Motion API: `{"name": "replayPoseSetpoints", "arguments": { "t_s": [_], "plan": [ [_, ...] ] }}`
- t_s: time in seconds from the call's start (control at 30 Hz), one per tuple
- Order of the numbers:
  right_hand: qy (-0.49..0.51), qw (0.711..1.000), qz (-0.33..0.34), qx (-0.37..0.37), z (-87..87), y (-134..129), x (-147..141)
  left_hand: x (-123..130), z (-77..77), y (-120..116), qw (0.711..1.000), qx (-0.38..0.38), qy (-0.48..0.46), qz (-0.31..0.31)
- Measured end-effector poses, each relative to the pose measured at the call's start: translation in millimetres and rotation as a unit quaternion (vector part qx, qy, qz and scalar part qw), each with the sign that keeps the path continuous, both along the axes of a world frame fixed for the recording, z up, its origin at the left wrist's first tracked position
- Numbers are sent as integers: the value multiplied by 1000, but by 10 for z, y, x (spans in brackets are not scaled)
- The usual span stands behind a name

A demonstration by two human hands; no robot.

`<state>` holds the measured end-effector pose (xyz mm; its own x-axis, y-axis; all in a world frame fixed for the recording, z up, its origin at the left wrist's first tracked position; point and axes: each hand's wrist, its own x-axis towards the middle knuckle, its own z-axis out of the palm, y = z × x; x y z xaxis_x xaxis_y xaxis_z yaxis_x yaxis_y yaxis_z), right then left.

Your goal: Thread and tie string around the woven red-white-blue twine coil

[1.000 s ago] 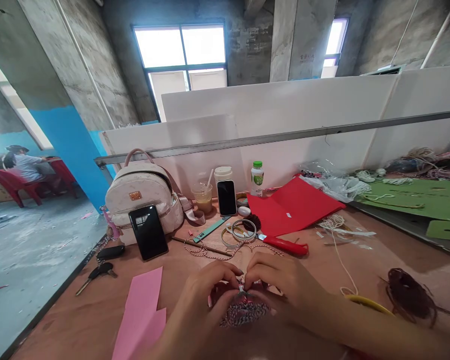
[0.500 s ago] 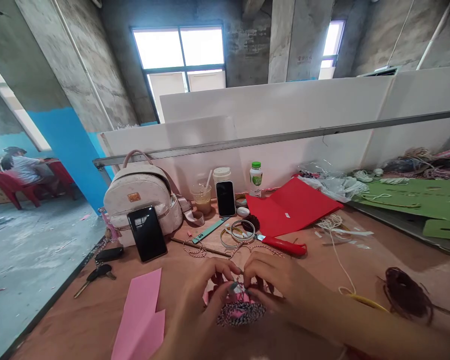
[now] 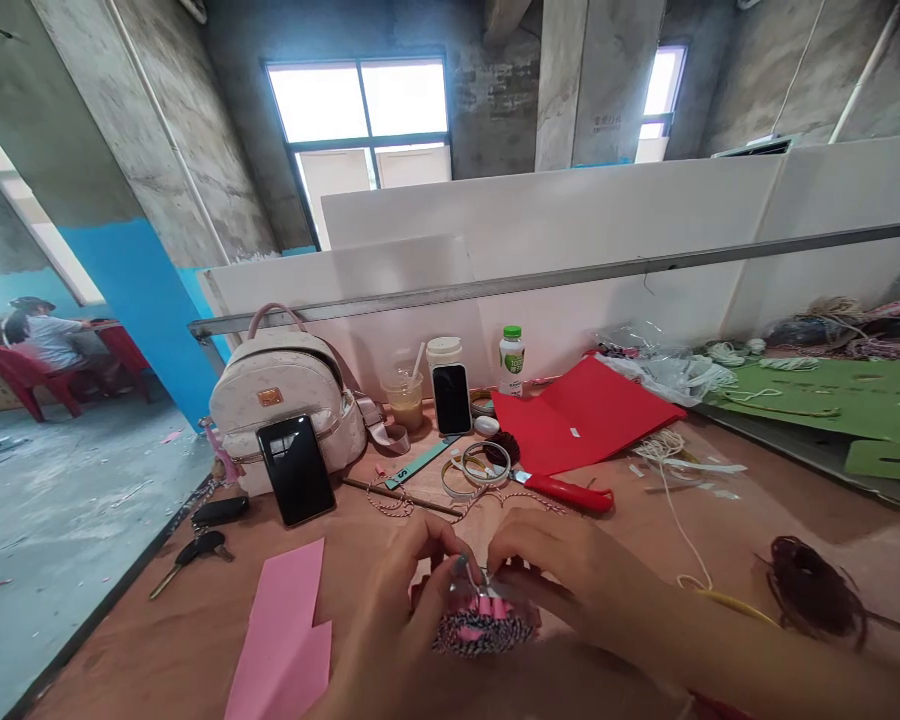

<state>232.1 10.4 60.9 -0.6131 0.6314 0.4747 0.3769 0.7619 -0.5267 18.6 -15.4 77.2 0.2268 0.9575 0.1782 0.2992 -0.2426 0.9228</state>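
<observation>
The backpack [image 3: 277,365] stands on the bench [image 3: 169,650], with the partition [image 3: 540,225] behind it. A phone [image 3: 296,470] leans against the backpack's front; keys [image 3: 202,545] lie before the backpack toward its left, the cut paper [image 3: 281,630] straight before it. To its right stand a cup [image 3: 405,405], a tumbler [image 3: 444,350] and a bottle [image 3: 511,360]; farther right lies a sheet [image 3: 581,405]. The braided piece [image 3: 487,632] is before the backpack, to its right.
</observation>
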Motion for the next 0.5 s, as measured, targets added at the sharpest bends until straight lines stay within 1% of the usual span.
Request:
{"name": "replayPoseSetpoints", "arguments": {
  "t_s": [0.1, 0.17, 0.3, 0.5],
  "plan": [
    [19, 1000, 1, 19, 44, -13, -3, 17, 16, 16, 1000, -2, 24, 8],
    [32, 999, -1, 26, 68, -23, -8, 24, 9, 30, 1000, -2, 20, 7],
    [61, 998, 16, 12, 78, -34, -14, 16, -26, 51, 1000, 4, -14, 17],
    [103, 994, 32, 3, 81, -33, -9, -29, 9, 83, 1000, 21, -1, 1]
  ]
}}
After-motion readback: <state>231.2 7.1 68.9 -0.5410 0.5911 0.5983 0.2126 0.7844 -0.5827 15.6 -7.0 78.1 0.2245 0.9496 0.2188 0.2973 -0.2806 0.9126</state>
